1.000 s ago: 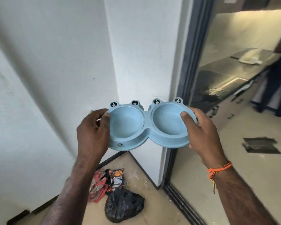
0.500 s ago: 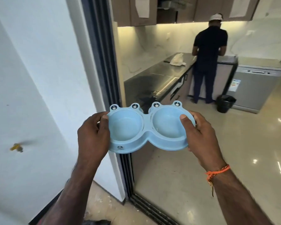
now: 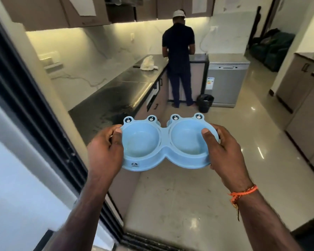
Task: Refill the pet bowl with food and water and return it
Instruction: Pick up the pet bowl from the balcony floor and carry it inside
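I hold a light blue double pet bowl point(image 3: 164, 156) with frog eyes on its far rim, level in front of me at chest height. Both of its round wells look empty. My left hand point(image 3: 105, 151) grips the left end, thumb over the rim. At the right end my right hand point(image 3: 225, 153) does the same; an orange thread is tied round that wrist. The bowl hangs above the kitchen floor, just inside a dark door frame point(image 3: 34, 113).
A black counter point(image 3: 120, 87) runs along the left wall, with a white cloth point(image 3: 149, 64) on it. A person in dark clothes point(image 3: 179, 57) stands at its far end, back to me. A black bin point(image 3: 204, 103) and a steel dishwasher point(image 3: 227, 84) stand beyond. Cabinets point(image 3: 301, 98) line the right side.
My view has swung right from a white corner wall through the doorway into the kitchen. The bowl stays held the same way in both hands.
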